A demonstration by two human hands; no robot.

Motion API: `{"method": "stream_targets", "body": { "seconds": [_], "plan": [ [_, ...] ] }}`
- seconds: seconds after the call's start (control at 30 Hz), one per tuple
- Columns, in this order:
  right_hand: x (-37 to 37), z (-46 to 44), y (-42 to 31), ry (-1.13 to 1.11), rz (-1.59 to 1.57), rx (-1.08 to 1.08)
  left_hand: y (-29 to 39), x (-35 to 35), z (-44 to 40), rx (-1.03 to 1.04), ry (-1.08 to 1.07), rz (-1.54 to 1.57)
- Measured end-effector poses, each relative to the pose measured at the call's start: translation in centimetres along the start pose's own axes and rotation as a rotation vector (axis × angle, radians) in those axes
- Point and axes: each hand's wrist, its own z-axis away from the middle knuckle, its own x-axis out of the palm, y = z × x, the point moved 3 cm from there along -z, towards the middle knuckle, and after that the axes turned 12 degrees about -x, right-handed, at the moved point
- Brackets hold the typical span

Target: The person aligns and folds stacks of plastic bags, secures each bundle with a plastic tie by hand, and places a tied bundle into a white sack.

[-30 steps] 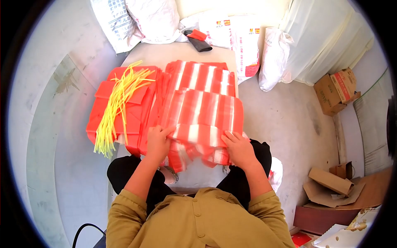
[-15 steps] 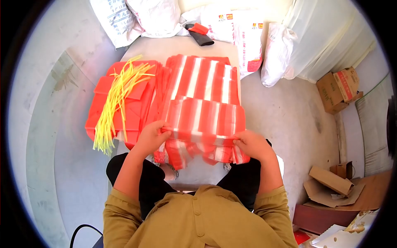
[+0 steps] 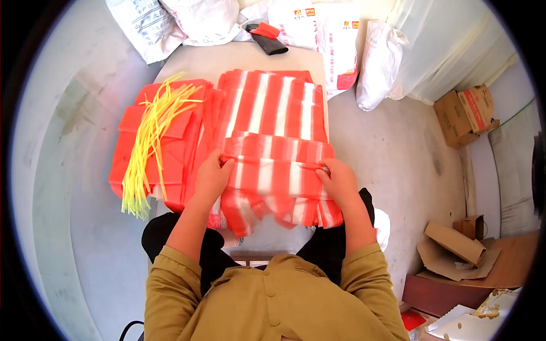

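Observation:
Red-and-white striped plastic sheets (image 3: 273, 108) lie in a stack in front of me, with a loose lower edge hanging toward my knees. My left hand (image 3: 216, 170) pinches the left end of a fold in the top sheet. At the fold's right end, my right hand (image 3: 336, 177) grips the same sheet between thumb and fingers. Left of the stripes is a pile of folded red plastic (image 3: 128, 136), topped by a bundle of yellow strips (image 3: 149, 142).
White sacks (image 3: 202, 20) stand behind the table (image 3: 193, 59), with a black and red item (image 3: 268, 42) beside them. More white sacks (image 3: 379, 65) are at the back right. Cardboard boxes (image 3: 455, 122) and opened cartons (image 3: 455, 250) lie on the right.
Both hands have moved from the sheet's lower edge up and away from me, bringing the edge into a fold. The whole view has shifted slightly.

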Motion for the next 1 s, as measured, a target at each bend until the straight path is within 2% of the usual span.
{"method": "stream_targets", "body": {
  "seconds": [0.1, 0.2, 0.3, 0.4, 0.5, 0.63, 0.83, 1.0],
  "plan": [
    [0.8, 0.8, -1.0, 0.116, 0.245, -0.291, -0.2, 0.4, -0.1, -0.057, 0.024, -0.021],
    [2.1, 2.0, -3.2, 0.044, 0.223, -0.441, -0.2, 0.5, 0.0, -0.099, 0.006, 0.052],
    [3.0, 2.4, -4.2, 0.04, 0.192, -0.526, 0.0, 0.1, 0.3, -0.093, 0.019, -0.03],
    [1.8, 3.1, -1.9, 0.18, 0.208, -0.301, -0.9, 0.0, 1.0, -0.042, 0.041, 0.144],
    [-0.1, 3.7, 2.0, 0.387, -0.43, 0.244, -1.6, -0.5, 1.9, -0.049, -0.053, 0.154],
    [0.2, 3.5, 6.4, 0.359, -0.505, 0.226, -1.4, -0.5, 2.4, 0.017, -0.014, 0.119],
    [1.1, 1.1, 6.7, 0.254, -0.402, 0.205, -1.3, -0.4, 2.2, -0.025, -0.056, 0.054],
    [1.9, 0.6, 7.7, 0.245, -0.35, 0.231, -1.2, -0.1, 2.5, 0.021, -0.004, 0.064]
  ]
}}
